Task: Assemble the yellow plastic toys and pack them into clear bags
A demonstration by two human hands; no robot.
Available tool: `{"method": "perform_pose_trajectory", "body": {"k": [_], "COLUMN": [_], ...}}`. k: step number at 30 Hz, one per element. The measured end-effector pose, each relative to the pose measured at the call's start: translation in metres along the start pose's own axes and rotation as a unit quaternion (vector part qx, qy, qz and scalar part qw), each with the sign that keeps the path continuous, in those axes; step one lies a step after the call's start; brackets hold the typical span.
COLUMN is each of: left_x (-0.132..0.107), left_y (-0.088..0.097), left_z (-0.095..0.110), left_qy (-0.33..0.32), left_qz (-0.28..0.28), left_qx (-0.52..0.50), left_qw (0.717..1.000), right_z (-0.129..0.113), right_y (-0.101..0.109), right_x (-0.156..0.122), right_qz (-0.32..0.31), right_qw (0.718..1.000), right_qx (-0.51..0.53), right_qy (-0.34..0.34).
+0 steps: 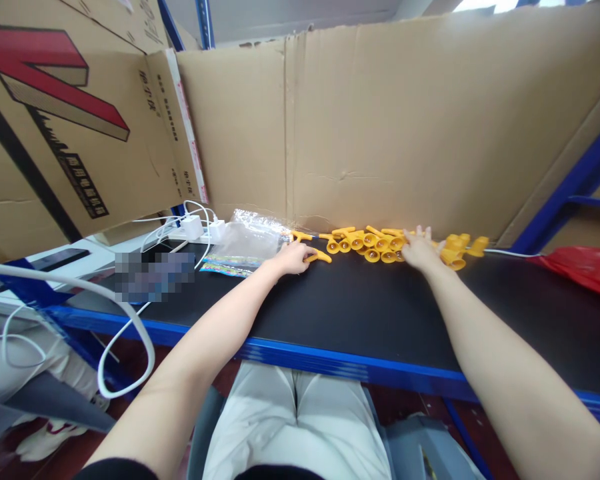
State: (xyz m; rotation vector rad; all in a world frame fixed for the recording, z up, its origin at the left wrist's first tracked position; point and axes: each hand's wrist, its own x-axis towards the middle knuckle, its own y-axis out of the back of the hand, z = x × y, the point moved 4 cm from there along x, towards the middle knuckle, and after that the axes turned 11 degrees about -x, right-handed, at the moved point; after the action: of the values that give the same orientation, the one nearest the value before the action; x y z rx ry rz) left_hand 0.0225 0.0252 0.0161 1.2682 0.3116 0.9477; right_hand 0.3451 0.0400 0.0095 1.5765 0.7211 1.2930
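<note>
A row of yellow toy pipes (373,255), each a thin stem with a round cup at one end, is heaped on the black shelf top against the cardboard. Over the right part of the heap lies my right hand (421,250), fingers spread and touching the pipes. To its right, more yellow pipes (473,245) stick out. My left hand (294,259) is closed at the left of the heap, with a yellow pipe (320,256) showing out of its fingers. Just behind that hand, another yellow pipe (301,236) lies on the shelf.
Left of my left hand lies a clear plastic bag (250,240) with a colourful printed edge. White chargers (193,227) and cables are farther left, beside a blurred-out patch (155,277). A red bag (587,270) lies at the right. Cardboard (380,133) walls the back; a blue rail (330,357) edges the front.
</note>
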Motion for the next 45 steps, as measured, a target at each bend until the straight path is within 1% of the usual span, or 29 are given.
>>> {"method": "perform_pose_trajectory", "body": {"k": [3,6,10,13,16,18,20,22,25,30,32,34,36,40,43,45], "left_x": [-0.001,0.001,0.006,0.008,0.009,0.009,0.008,0.007,0.007,0.01,0.01,0.011,0.011,0.008,0.006,0.005], "left_y": [0.001,0.003,0.004,0.003,0.002,0.003,0.003,0.005,0.01,0.011,0.01,0.009,0.009,0.015,0.02,0.022], "left_z": [0.006,0.006,-0.003,-0.009,-0.012,-0.014,-0.016,-0.016,-0.016,-0.017,-0.019,-0.02,-0.021,-0.024,-0.027,-0.03], "left_qy": [0.005,-0.006,-0.02,-0.025,0.013,0.057,0.105,0.138,0.154,0.192,0.21,0.214,0.212,0.187,0.154,0.136], "left_qz": [0.022,0.076,0.146,0.181,0.198,0.207,0.218,0.234,0.257,0.249,0.254,0.263,0.273,0.313,0.338,0.339], "left_qx": [0.018,0.014,-0.06,-0.111,-0.17,-0.231,-0.299,-0.356,-0.416,-0.492,-0.522,-0.539,-0.537,-0.497,-0.456,-0.43], "left_qw": [1.0,0.997,0.987,0.977,0.965,0.949,0.923,0.894,0.859,0.812,0.787,0.771,0.769,0.788,0.809,0.825], "right_z": [0.001,0.001,0.002,0.002,0.003,0.003,0.003,0.003,0.002,0.004,0.004,0.004,0.004,0.002,0.003,0.004], "right_y": [-0.002,-0.003,-0.004,-0.004,-0.005,-0.005,-0.005,-0.006,-0.005,-0.007,-0.008,-0.008,-0.008,-0.004,0.001,0.005], "right_x": [0.002,0.003,0.004,0.004,0.005,0.005,0.004,0.004,0.004,0.006,0.007,0.007,0.006,0.003,0.0,-0.001], "right_qz": [0.0,0.007,-0.004,0.008,0.019,0.015,0.004,-0.01,-0.011,0.006,0.01,0.008,-0.005,-0.023,0.003,0.045], "right_qw": [1.0,1.0,1.0,1.0,0.999,1.0,1.0,1.0,1.0,1.0,1.0,1.0,1.0,0.999,0.999,0.996], "right_qx": [0.003,0.007,0.013,0.021,0.028,0.026,0.021,0.015,0.01,0.013,0.015,0.016,0.015,0.018,0.047,0.08], "right_qy": [-0.003,0.001,-0.005,-0.004,-0.002,-0.005,-0.009,-0.013,-0.008,-0.008,-0.007,-0.008,-0.012,-0.014,-0.013,-0.015]}}
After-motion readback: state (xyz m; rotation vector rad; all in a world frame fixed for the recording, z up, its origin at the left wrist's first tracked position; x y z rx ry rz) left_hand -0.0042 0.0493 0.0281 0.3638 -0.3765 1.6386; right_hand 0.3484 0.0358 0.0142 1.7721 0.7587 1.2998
